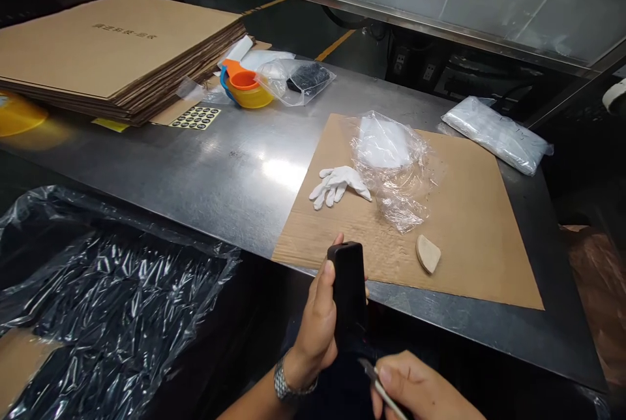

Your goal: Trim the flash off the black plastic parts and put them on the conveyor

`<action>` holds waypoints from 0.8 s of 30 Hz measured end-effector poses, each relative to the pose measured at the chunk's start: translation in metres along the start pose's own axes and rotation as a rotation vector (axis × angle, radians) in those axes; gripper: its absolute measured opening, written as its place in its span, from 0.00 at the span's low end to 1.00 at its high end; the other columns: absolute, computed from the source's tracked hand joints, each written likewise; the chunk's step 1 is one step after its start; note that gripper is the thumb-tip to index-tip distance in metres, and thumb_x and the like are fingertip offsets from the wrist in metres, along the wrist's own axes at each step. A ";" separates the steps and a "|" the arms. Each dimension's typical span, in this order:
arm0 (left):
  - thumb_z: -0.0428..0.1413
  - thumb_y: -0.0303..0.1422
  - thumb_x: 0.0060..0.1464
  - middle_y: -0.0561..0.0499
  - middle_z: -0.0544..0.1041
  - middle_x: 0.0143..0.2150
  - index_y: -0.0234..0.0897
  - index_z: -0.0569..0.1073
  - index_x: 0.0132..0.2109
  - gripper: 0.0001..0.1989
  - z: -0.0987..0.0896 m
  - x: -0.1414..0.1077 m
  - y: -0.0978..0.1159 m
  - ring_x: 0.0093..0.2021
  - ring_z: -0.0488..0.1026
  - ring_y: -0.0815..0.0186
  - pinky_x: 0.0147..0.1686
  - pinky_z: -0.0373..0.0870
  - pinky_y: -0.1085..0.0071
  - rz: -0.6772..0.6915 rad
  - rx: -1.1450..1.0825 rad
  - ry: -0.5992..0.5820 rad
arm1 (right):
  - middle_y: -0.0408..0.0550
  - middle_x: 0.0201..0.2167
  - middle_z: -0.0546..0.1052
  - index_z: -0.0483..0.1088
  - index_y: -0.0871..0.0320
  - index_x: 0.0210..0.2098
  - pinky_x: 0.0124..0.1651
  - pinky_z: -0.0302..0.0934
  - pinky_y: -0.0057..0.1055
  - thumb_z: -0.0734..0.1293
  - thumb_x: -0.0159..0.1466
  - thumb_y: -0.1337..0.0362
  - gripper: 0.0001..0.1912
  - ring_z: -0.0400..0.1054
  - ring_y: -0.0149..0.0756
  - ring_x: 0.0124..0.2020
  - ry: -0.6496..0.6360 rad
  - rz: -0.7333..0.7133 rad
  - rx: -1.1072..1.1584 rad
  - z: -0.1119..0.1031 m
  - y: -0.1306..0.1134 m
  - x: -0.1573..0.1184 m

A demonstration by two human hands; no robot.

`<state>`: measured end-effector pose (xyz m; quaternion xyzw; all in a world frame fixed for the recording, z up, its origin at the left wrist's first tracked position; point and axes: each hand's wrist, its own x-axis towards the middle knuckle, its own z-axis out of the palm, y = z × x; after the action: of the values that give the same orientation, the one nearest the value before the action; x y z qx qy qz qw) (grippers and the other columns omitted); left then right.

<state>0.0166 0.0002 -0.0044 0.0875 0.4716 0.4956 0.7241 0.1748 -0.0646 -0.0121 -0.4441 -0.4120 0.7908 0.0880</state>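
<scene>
Left fingers (326, 282) clasp the black case (349, 286), which sits between them.

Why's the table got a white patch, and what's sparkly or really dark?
Head view: light glares off the metal table; same head view: crumpled clear plastic and black plastic sheeting glint, while the black block in the left hand looks dark, showing little detail.
</scene>
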 end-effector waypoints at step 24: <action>0.48 0.44 0.58 0.48 0.74 0.23 0.30 0.73 0.34 0.20 0.012 0.002 -0.017 0.21 0.70 0.68 0.23 0.66 0.75 -0.571 -0.081 -0.044 | 0.41 0.19 0.72 0.61 0.56 0.24 0.20 0.48 0.27 0.51 0.64 0.42 0.26 0.66 0.31 0.17 0.683 -0.504 -1.163 0.001 -0.028 0.011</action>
<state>0.0370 -0.0022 -0.0093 -0.0670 0.4411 0.2881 0.8473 0.1608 -0.0411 0.0017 -0.5331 -0.8059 0.2156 0.1410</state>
